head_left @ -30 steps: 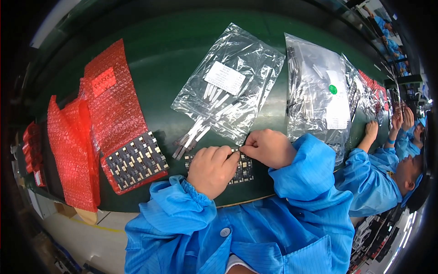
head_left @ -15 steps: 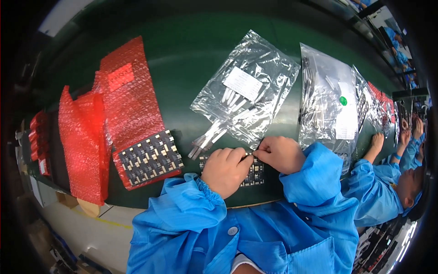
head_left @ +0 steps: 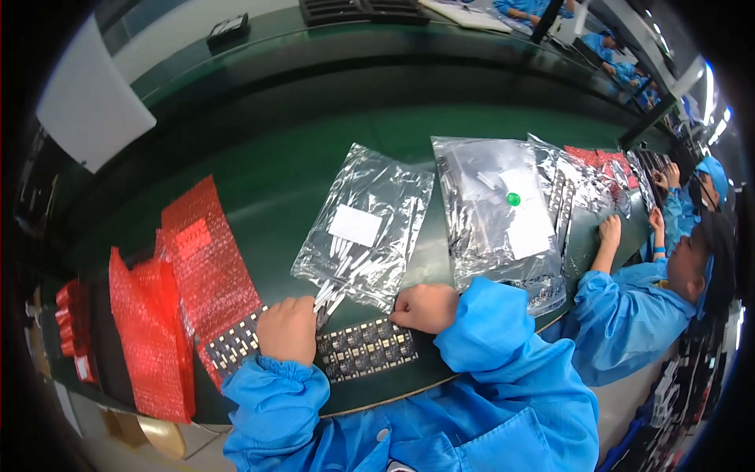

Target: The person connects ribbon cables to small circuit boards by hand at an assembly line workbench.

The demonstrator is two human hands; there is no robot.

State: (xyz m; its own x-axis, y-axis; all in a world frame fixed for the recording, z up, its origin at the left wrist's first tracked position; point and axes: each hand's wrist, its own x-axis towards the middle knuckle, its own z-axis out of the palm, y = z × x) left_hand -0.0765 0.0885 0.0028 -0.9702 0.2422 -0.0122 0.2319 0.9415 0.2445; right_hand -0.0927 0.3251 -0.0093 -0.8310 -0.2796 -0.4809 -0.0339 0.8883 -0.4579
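Note:
A dark circuit board panel [head_left: 368, 350] with rows of light pads lies flat on the green bench in front of me. My left hand [head_left: 287, 330], fingers curled, is at its left end, beside thin strips [head_left: 329, 299] sticking out of a clear bag [head_left: 381, 212]; what its fingertips hold is hidden. At the panel's upper right corner, my right hand [head_left: 426, 307] is closed in a pinch close to the bag's lower edge. I cannot make out what lies in that pinch. A second board panel [head_left: 233, 344], partly behind my left hand, rests on red bubble wrap [head_left: 208, 271].
More red bubble wrap [head_left: 149, 338] lies at the left edge. Another clear bag [head_left: 487, 216] with a green dot sits to the right. Past it, a co-worker in a blue sleeve [head_left: 621, 318] works at the same bench [head_left: 314, 126]. Black trays [head_left: 362, 11] stand on the far ledge.
My hands have drawn apart; the left has moved left from over the panel to its end, uncovering most of it. The view has also shifted, showing more of the bench's far side.

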